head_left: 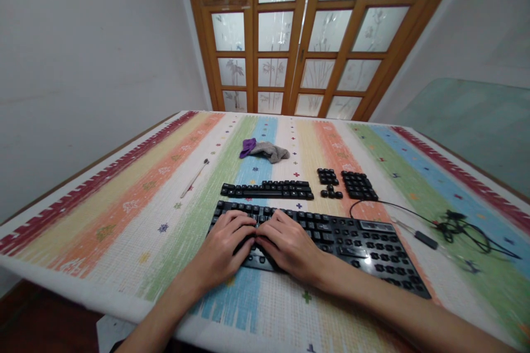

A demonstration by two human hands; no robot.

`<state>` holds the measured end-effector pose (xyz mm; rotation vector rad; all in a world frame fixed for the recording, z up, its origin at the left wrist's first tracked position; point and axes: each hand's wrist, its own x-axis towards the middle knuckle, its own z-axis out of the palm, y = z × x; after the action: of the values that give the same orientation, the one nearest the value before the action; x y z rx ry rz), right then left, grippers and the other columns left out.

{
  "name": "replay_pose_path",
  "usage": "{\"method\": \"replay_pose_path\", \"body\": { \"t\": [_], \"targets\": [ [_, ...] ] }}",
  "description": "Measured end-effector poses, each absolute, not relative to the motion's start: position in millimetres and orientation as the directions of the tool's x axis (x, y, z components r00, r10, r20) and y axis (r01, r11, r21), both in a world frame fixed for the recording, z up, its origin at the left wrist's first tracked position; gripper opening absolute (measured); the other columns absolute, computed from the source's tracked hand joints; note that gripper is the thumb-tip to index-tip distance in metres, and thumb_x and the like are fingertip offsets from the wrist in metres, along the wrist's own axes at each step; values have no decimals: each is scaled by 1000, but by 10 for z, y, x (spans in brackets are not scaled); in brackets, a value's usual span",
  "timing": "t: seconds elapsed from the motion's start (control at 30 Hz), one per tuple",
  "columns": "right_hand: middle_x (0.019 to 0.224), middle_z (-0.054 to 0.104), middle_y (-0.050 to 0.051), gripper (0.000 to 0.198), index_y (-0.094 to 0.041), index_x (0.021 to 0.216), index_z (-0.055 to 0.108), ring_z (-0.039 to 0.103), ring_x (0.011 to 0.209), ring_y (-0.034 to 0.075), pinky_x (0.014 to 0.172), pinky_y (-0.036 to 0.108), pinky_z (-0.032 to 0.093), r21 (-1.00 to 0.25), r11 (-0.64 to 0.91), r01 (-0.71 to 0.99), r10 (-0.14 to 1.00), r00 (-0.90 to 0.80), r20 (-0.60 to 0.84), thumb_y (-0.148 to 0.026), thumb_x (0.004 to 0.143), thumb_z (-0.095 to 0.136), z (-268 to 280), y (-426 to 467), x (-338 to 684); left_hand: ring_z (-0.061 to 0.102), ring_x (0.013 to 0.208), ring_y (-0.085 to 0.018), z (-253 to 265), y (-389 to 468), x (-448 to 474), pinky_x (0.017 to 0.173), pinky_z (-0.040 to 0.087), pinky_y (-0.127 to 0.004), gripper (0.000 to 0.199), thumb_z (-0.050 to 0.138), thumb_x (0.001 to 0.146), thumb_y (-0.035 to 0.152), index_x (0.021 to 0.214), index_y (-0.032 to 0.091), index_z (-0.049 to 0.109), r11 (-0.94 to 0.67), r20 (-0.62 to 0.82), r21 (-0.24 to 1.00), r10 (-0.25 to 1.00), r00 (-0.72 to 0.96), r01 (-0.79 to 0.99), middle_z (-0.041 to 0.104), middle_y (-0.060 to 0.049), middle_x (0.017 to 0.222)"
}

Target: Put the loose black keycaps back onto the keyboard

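Note:
A black keyboard (314, 234) lies at a slant on the striped cloth. Keycaps sit on part of its left and middle, while its right side shows bare switch posts. My left hand (227, 240) rests over the left half, fingers curled together. My right hand (290, 245) meets it from the right, its fingertips bunched against the left ones. Whatever is between the fingertips is hidden; both hands look closed. Just behind the keyboard stand rows of loose black keycaps (267, 191), with a number-pad block (358, 185) and a smaller keycap group (328, 176) to their right.
A grey and purple cloth (269, 151) lies farther back. At left is a thin brush-like tool (194, 178). On the right are a coiled black cable (459, 227) and a tool with a black handle (425, 240). Wood-and-glass doors (273, 38) stand behind the table.

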<state>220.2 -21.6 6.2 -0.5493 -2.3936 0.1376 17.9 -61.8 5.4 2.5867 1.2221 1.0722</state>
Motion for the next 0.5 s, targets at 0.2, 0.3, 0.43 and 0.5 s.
{"method": "replay_pose_path", "body": {
  "t": [0.2,0.3,0.43,0.5],
  "targets": [
    [80,66,6,17,-15,94,63,48,75,19,68,31,45,-243,906,348,423,-697,579,-17,100,47,117,-247,2218,55,110,-26,75,-625,185,96,51,-48,17,56,93,12,107,17,64,-672,535,368,718,445,643,67,-9,111],
    [79,65,6,17,-15,91,62,47,74,18,68,30,45,-238,908,344,416,-682,602,-14,99,47,111,-259,2218,54,111,-26,78,-626,183,96,51,-48,16,56,93,12,105,17,64,-676,540,369,714,446,638,67,-9,111],
    [76,63,6,18,-14,88,62,46,73,18,68,30,45,-223,911,347,407,-667,623,-13,99,48,76,-266,2207,53,112,-26,57,-636,177,97,50,-48,15,56,93,12,105,17,64,-678,539,368,713,447,637,67,-9,112],
    [75,63,6,19,-14,85,62,46,72,18,67,30,44,-217,911,351,406,-667,624,-14,99,48,66,-264,2204,53,112,-26,42,-640,176,97,50,-47,16,56,93,12,106,17,63,-673,531,375,720,448,638,67,-9,112]
  ]
}}
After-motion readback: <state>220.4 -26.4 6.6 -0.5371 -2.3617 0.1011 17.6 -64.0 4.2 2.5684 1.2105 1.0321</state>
